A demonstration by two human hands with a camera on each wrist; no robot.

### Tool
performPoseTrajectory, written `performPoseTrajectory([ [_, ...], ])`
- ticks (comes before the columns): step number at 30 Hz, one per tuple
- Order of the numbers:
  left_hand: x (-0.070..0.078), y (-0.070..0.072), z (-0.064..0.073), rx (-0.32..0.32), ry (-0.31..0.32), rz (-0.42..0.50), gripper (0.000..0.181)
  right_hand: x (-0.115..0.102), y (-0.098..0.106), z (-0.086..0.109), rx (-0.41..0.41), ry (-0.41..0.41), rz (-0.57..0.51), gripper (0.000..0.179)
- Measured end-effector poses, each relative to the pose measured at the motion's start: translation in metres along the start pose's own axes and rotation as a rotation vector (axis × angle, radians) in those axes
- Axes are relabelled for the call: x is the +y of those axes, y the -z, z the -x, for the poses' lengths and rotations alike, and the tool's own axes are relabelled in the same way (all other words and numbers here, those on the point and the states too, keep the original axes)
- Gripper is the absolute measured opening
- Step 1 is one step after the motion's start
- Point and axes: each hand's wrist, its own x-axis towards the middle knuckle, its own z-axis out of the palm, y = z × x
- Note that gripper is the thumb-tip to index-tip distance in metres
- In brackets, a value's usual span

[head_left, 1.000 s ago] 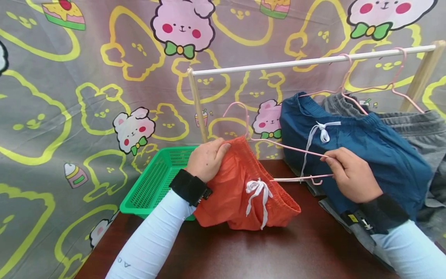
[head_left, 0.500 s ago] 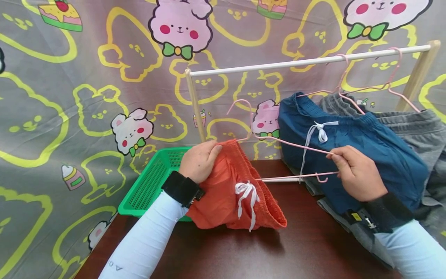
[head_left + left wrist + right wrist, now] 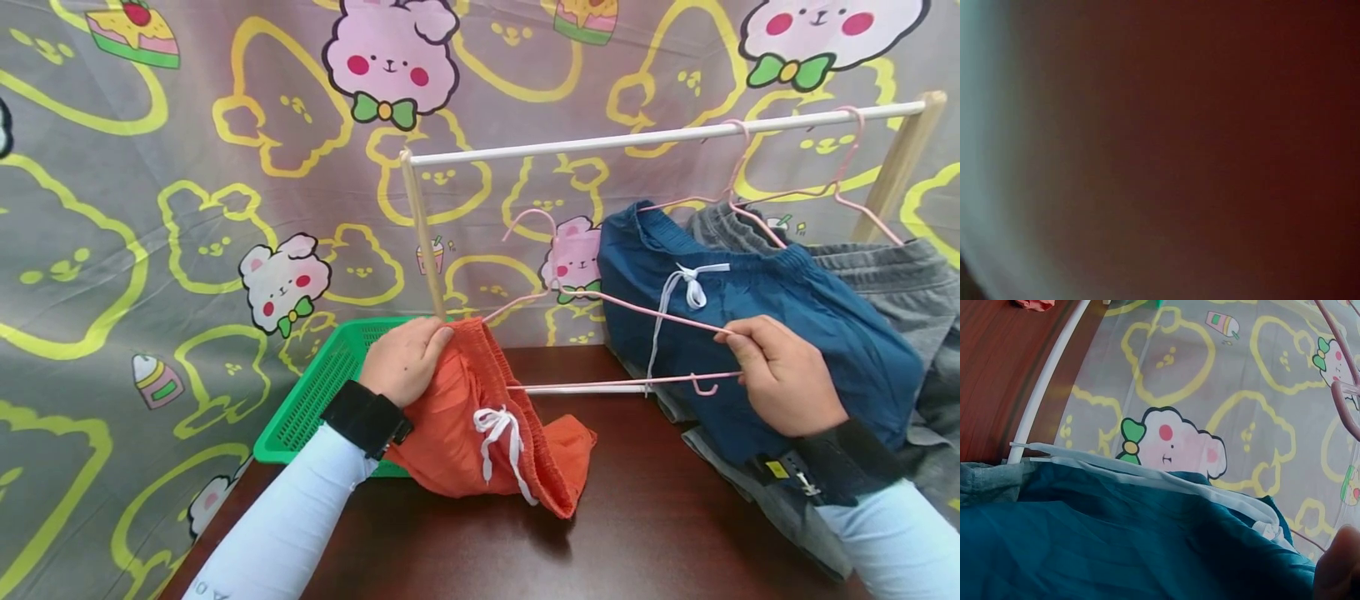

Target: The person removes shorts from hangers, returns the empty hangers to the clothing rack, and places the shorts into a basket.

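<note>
Orange shorts [image 3: 450, 417] with a white drawstring bow hang from my left hand [image 3: 405, 358], which grips them by the waistband, thumb on top. A pink wire hanger [image 3: 637, 308] runs from the waistband opening across to my right hand [image 3: 783, 375]. That hand pinches the hanger's far end between thumb and fingers. The hanger's hook points up, and its left end is still inside the shorts' waistband. In the left wrist view everything is a dark reddish blur. The right wrist view shows blue shorts [image 3: 1147, 544] close up, with a bit of my hand at the lower right edge.
A green plastic basket [image 3: 300, 425] stands behind my left hand. At the right, blue shorts [image 3: 750, 333] and grey shorts [image 3: 892, 275] hang on pink hangers from a white rail [image 3: 570, 146] with wooden posts. The dark brown table [image 3: 637, 517] lies beneath, with a patterned curtain behind.
My left hand has moved left and slightly down with the orange shorts, while my right hand has shifted a little right with the hanger. More of the hanger now shows outside the waistband.
</note>
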Motion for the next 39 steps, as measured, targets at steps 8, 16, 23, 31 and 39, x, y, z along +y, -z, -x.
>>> performPoseTrajectory([
  [8,-0.018,-0.002,0.009,-0.020,0.020,-0.027,0.031,0.001,0.003,0.000,0.045,0.010,-0.018,0.015],
  [16,-0.030,-0.008,0.016,-0.047,0.077,-0.059,0.028,0.002,0.006,0.002,0.045,-0.031,0.009,0.016],
  [23,-0.036,-0.015,0.019,-0.078,0.124,-0.114,0.032,0.003,0.005,0.003,0.066,-0.045,0.023,0.015],
  [31,-0.046,-0.022,0.022,-0.073,0.131,-0.152,0.021,0.005,0.007,0.004,0.093,-0.063,0.037,0.016],
  [39,-0.055,-0.030,0.023,-0.114,0.193,-0.153,0.016,0.006,0.008,0.006,0.096,-0.066,0.049,0.016],
])
